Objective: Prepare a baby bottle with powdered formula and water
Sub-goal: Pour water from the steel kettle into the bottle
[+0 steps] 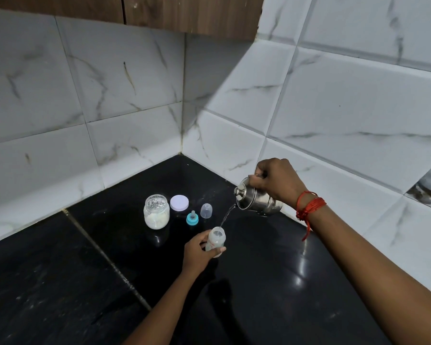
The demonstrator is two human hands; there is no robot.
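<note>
Right hand (275,181) gripping tilted steel kettle (255,199), water streaming into baby bottle (215,241) gripped by left hand (198,253), lower centre of frame.

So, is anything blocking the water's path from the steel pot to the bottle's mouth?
Nothing visible does. The tilted steel pot pours a clear stream straight into the open translucent baby bottle; the blue-ringed teat and clear dome cap stand apart behind it.
</note>
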